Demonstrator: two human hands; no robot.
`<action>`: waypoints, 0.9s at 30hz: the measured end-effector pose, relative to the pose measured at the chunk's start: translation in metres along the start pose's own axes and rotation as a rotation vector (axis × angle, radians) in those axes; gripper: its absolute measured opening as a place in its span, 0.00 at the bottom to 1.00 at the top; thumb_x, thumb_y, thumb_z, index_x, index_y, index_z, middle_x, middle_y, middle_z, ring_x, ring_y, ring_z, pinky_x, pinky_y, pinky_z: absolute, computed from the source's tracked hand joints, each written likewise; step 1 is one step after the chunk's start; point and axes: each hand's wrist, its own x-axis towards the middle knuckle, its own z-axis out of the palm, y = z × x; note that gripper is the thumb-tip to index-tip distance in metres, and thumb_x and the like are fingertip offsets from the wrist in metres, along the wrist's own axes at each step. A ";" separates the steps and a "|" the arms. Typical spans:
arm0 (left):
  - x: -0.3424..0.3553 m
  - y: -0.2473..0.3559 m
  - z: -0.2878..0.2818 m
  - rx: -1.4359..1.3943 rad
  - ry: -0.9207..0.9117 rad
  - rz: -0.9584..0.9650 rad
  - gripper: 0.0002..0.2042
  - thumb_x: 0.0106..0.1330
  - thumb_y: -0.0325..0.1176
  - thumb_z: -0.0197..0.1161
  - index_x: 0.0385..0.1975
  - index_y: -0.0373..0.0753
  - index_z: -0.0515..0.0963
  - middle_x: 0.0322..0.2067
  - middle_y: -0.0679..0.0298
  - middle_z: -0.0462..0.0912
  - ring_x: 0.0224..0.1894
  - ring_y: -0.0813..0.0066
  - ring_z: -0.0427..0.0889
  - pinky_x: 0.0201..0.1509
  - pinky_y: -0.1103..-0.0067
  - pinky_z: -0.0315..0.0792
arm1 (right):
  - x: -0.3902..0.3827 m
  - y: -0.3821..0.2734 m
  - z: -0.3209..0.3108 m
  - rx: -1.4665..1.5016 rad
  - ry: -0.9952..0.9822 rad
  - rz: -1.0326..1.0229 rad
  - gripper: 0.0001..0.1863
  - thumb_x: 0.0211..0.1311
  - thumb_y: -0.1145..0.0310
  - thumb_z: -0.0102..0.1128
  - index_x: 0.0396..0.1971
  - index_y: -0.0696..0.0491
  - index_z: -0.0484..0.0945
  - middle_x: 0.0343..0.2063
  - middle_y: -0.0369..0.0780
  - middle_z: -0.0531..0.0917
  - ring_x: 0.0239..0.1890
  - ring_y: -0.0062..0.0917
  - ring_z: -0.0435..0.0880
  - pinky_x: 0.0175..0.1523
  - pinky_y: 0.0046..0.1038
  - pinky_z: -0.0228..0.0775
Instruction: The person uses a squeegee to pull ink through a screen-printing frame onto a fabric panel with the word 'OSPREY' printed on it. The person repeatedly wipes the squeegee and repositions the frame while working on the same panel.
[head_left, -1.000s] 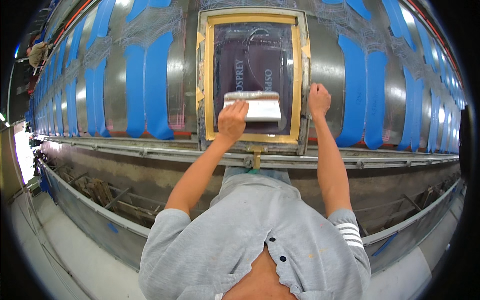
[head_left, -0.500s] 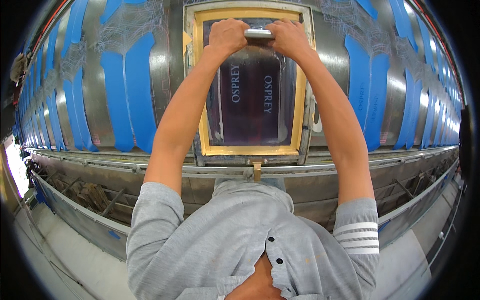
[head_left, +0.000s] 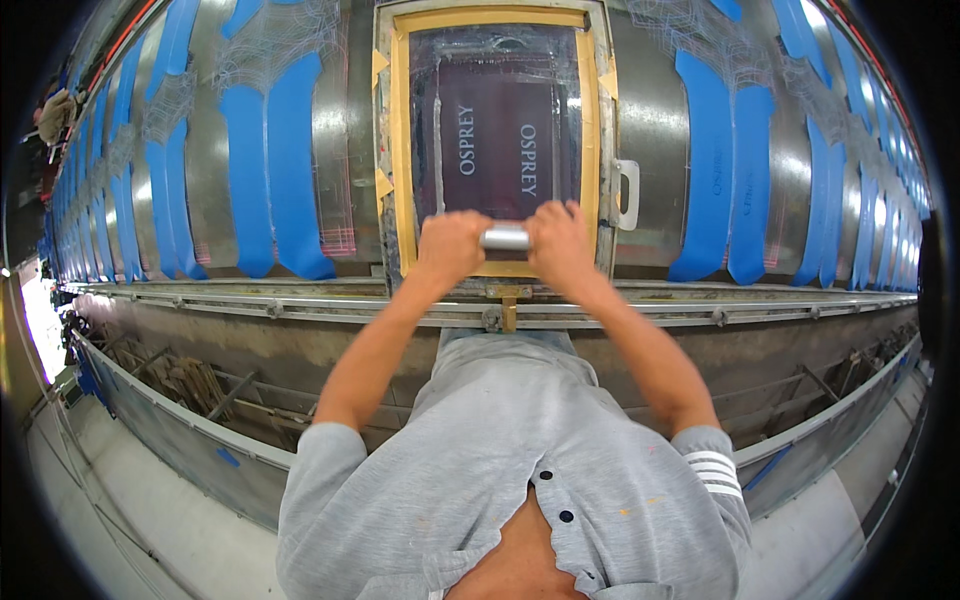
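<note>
Both my hands grip one squeegee (head_left: 507, 237), whose silvery handle shows between them. My left hand (head_left: 452, 247) is wrapped round its left part, my right hand (head_left: 560, 242) round its right part. They are over the near end of a screen printing frame (head_left: 400, 130) lying on the long table. Yellow tape lines the inside of the frame. Its dark purple mesh (head_left: 500, 100) bears two pale lines of lettering. The squeegee's blade is hidden beneath my hands.
Blue fabric pieces (head_left: 295, 160) lie in pairs along the metal table, more blue pieces (head_left: 752, 190) to the right. A white handle (head_left: 627, 195) juts from the frame's right side. A metal rail (head_left: 650, 312) runs along the table's near edge.
My hands have pulled the squeegee from the far end of the frame to its near end, toward my body. My elbows are now drawn back.
</note>
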 end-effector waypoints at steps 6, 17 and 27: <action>0.179 -0.053 -0.059 0.160 0.063 -0.010 0.16 0.54 0.30 0.64 0.40 0.57 0.90 0.36 0.56 0.89 0.38 0.52 0.88 0.44 0.61 0.82 | 0.178 0.078 -0.047 -0.123 0.002 0.009 0.10 0.54 0.70 0.58 0.34 0.50 0.85 0.38 0.41 0.86 0.50 0.37 0.81 0.55 0.43 0.70; -0.016 -0.001 0.024 0.045 0.144 -0.001 0.20 0.46 0.19 0.64 0.42 0.45 0.83 0.39 0.64 0.86 0.39 0.62 0.88 0.38 0.68 0.81 | -0.005 -0.002 0.016 0.022 0.124 -0.042 0.11 0.50 0.75 0.62 0.36 0.55 0.80 0.42 0.42 0.80 0.55 0.36 0.78 0.68 0.49 0.61; 0.148 -0.044 -0.055 0.181 0.037 -0.023 0.14 0.54 0.31 0.65 0.39 0.55 0.90 0.33 0.56 0.89 0.36 0.54 0.89 0.43 0.61 0.82 | 0.157 0.063 -0.044 -0.104 -0.045 -0.001 0.09 0.56 0.71 0.57 0.34 0.50 0.84 0.39 0.41 0.85 0.51 0.38 0.80 0.57 0.47 0.68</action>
